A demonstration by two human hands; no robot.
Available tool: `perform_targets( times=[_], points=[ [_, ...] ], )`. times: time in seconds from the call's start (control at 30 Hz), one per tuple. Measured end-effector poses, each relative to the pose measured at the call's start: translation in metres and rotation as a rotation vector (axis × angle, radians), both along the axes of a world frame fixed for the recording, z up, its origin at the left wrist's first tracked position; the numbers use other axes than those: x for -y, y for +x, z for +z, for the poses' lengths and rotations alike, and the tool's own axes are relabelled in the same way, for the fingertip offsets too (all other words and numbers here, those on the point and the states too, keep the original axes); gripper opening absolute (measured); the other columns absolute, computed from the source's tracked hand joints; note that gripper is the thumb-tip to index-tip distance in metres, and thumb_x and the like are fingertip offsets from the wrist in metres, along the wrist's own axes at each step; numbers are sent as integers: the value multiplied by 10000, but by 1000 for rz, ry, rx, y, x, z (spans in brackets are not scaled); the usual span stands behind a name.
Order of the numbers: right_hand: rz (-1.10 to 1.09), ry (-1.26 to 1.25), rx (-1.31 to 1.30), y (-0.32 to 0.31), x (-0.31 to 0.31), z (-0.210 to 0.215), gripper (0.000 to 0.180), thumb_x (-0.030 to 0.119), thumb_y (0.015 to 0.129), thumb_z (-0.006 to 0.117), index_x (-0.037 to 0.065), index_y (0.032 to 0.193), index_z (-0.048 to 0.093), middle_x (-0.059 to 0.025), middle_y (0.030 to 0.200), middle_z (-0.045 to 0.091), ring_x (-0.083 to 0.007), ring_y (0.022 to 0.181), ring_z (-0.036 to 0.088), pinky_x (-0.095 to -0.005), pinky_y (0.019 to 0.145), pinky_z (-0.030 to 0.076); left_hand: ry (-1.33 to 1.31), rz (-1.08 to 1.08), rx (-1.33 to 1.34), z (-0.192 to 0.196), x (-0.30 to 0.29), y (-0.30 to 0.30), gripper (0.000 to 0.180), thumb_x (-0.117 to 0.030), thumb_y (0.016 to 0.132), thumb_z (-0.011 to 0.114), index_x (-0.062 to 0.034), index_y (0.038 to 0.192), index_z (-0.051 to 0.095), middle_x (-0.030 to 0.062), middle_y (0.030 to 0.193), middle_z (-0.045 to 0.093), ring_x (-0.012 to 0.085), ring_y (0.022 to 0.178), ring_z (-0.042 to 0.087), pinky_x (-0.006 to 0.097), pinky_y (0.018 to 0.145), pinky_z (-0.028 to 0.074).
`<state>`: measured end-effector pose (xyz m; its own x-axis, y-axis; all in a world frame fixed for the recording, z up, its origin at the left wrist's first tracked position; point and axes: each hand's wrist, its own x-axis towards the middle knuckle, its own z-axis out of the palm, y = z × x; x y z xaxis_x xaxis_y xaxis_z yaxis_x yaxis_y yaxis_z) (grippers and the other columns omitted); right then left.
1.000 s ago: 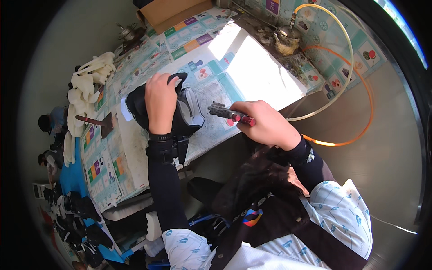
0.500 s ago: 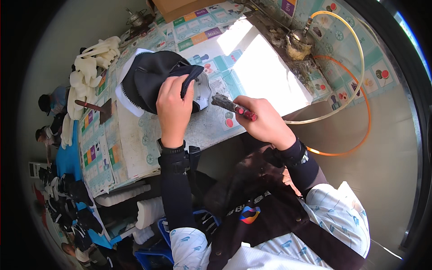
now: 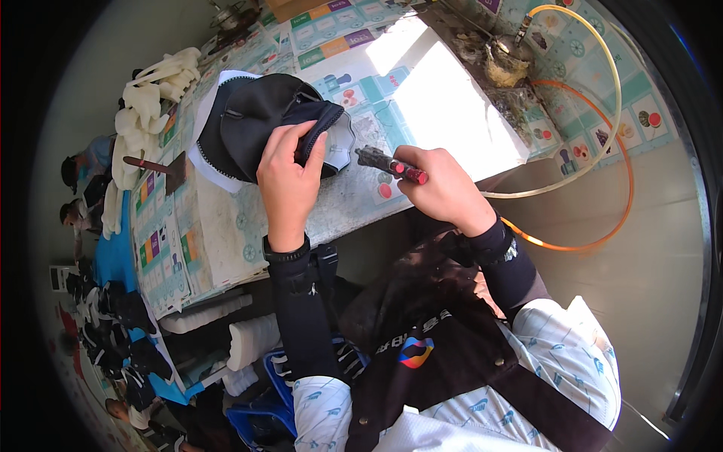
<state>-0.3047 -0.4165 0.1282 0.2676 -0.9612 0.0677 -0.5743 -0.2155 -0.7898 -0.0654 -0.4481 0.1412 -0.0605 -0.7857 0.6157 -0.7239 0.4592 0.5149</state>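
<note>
A black shoe upper (image 3: 252, 113) lies on the paper-covered table, with zigzag stitching along its edge and white lining showing around it. My left hand (image 3: 290, 177) pinches the padded dark collar at its right side, fingers over the top and thumb beneath. In my right hand (image 3: 444, 188) is a dark, grimy tool (image 3: 380, 160) with two red ends; its exact kind is hard to make out. The tool's dark tip points left at the upper's pale lining (image 3: 343, 143), with a small gap between them.
Left of the upper lies a flat-bladed scraper (image 3: 175, 175). White foam-like pieces (image 3: 143, 105) are heaped beyond it. A crusted pot (image 3: 508, 60) with a yellow hose (image 3: 614, 98) stands far right, near an orange hose (image 3: 629, 181). Below are white soles (image 3: 252, 340) and a blue crate (image 3: 260, 418).
The view has shifted slightly. My left hand keeps its hold on the collar, its fingers bent a little differently. The tool remains in my right hand, close to the lining.
</note>
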Motion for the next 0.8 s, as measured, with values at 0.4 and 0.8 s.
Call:
perform_targets(
  times=[0.4,0.8],
  points=[
    [10,71,60,1,-3,4,197,131,818,660,4,965,694,-284,795,652,-506,823,628,-526,730,502,184,234,55,-16,-61,15,530,39,804,660,-25,1330,646,84,1054,627,185,900,643,318,812,550],
    [150,73,125,5,-14,-1,139,98,823,658,-17,895,628,-252,743,591,-483,727,549,-486,673,453,274,253,-354,-56,-125,18,606,140,801,576,-15,1383,516,99,1113,585,175,1018,611,310,918,536]
  ],
)
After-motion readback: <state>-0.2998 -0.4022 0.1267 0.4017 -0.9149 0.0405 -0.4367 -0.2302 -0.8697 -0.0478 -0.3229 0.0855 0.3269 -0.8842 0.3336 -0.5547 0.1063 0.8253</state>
